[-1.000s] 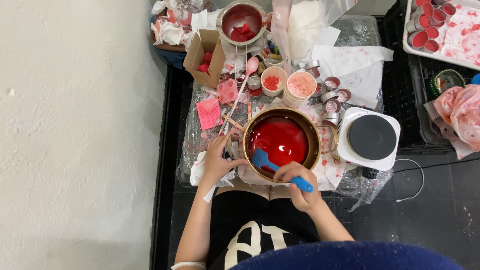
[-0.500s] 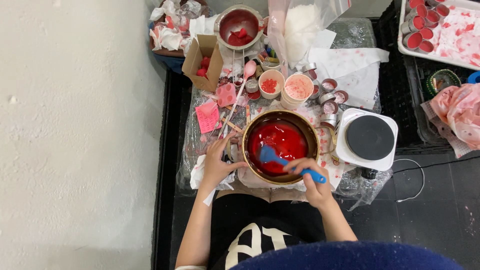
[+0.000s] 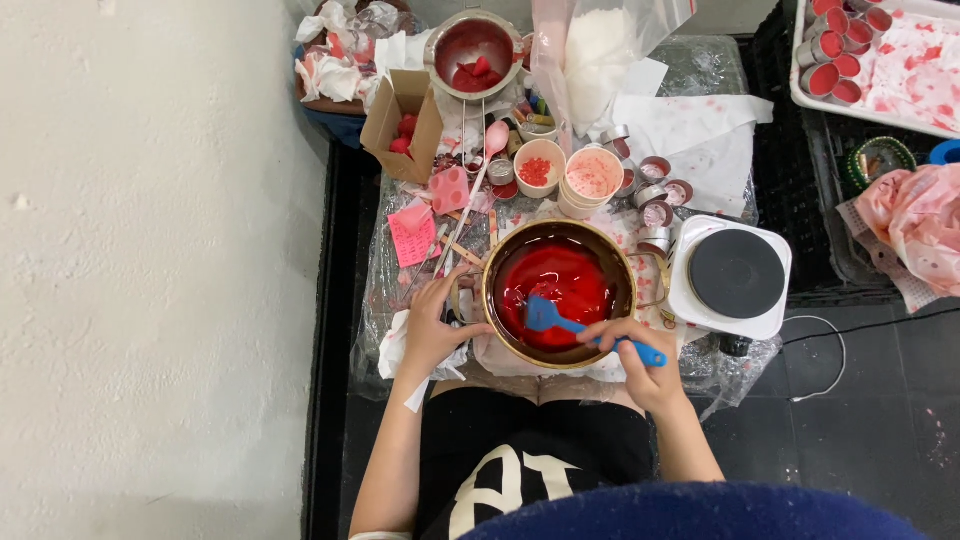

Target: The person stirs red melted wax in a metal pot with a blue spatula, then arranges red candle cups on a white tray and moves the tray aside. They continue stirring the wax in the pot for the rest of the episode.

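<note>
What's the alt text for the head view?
Seen from above, a person's right hand holds a blue spatula in a round pot of red liquid while the left hand grips the pot's side. A white hotplate sits beside it on a cluttered table.

Metal pot (image 3: 622,268), glossy red liquid (image 3: 560,280); blue rubbery spatula (image 3: 560,322); clear plastic sheet (image 3: 385,275).

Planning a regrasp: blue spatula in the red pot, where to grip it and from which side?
Grip the blue spatula by its bare handle end, coming from the lower right, where the right hand holds it. The blade sits in red liquid inside the pot; the handle slants out over the rim, clear of the left hand.
</note>
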